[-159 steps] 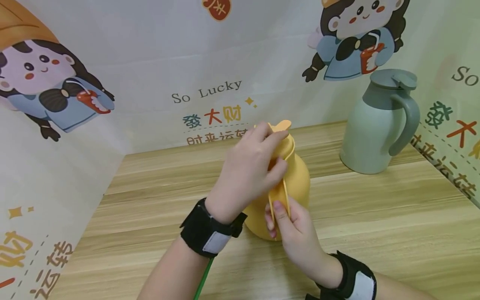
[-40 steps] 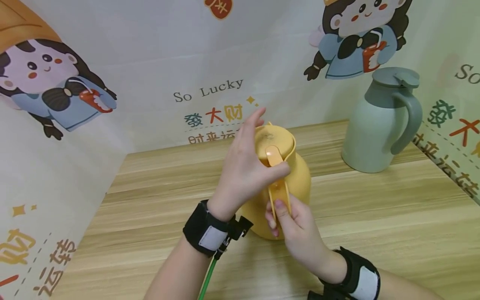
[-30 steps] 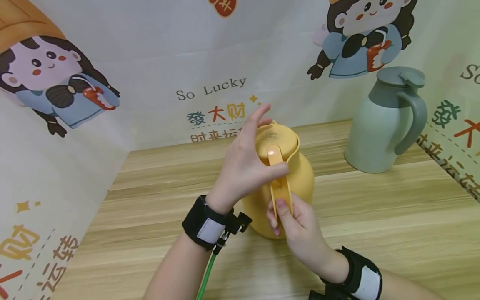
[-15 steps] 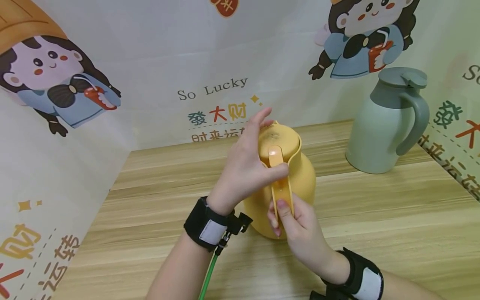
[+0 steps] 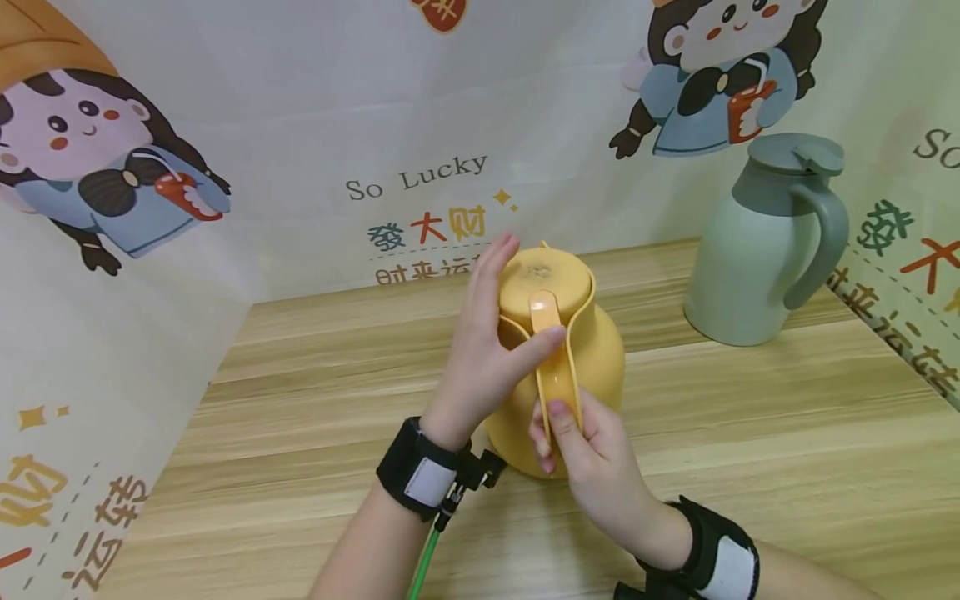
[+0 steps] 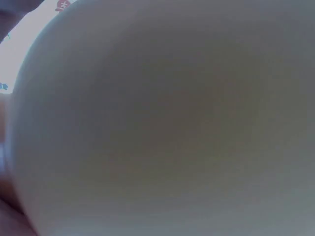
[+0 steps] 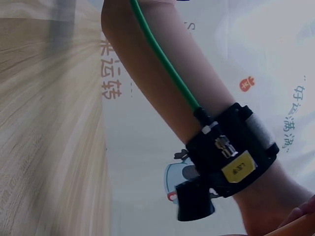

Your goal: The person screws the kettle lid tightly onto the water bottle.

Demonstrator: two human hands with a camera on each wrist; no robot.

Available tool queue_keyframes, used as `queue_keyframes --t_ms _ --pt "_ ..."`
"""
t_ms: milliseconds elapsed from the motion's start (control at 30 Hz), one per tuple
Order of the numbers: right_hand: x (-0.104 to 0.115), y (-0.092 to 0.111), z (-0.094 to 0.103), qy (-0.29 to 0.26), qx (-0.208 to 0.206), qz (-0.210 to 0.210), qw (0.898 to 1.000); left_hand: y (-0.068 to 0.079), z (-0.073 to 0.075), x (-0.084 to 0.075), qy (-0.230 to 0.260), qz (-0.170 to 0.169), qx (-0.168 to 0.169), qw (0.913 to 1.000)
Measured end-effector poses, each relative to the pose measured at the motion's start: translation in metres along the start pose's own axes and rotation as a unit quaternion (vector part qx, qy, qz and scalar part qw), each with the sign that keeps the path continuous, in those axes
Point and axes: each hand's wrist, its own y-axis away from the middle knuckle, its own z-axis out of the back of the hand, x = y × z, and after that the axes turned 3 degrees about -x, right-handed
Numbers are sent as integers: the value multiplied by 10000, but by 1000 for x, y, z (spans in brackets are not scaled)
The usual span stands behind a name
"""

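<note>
A yellow insulated jug (image 5: 600, 367) stands upright on the table in the head view, its handle facing me. Its round lid (image 5: 536, 275) sits in the neck, with the orange lever (image 5: 545, 310) lying over the top of the handle. My right hand (image 5: 600, 450) grips the lower part of the handle (image 5: 557, 375), thumb on its near face. Around the left side of the neck is my left hand (image 5: 483, 342), fingers extended and thumb stretched across the handle top, just below the lever. Whether its fingers touch the neck, I cannot tell. A blurred curved surface fills most of the left wrist view.
A pale green insulated jug (image 5: 750, 258) with a grey-green lid and handle stands at the back right. The wooden table (image 5: 315, 400) ends at a printed backdrop (image 5: 315, 108) at the rear and sides. A green cable (image 5: 425, 560) runs from the left wristband.
Five seconds ago my left fingers were on the lid and its lever pointed away toward the back; now it lies over the handle. My left hand has since slid slightly down and left.
</note>
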Motion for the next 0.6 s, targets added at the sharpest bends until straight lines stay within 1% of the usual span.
queue_keyframes --t_ms 67,200,233,300,400,433,600 --pt "-1 0 -1 -39 -27 99 9999 4 -2 7 258 24 -21 9997" --pt "-1 1 -1 -39 -62 51 10000 9 -5 19 677 98 -28 9977" --pt "-1 1 -1 -33 -66 40 10000 11 -5 21 720 123 -41 9973" --pt "0 2 -1 17 -80 -92 9999 13 -6 25 638 95 -131 9978" --pt "0 2 -1 33 -93 -62 9999 18 -6 35 480 51 -333 9983" --pt "0 2 -1 36 -99 -53 9999 20 -6 38 478 100 -393 9980" --pt "0 1 -1 33 -88 -35 9999 32 -7 56 852 350 -580 9941"
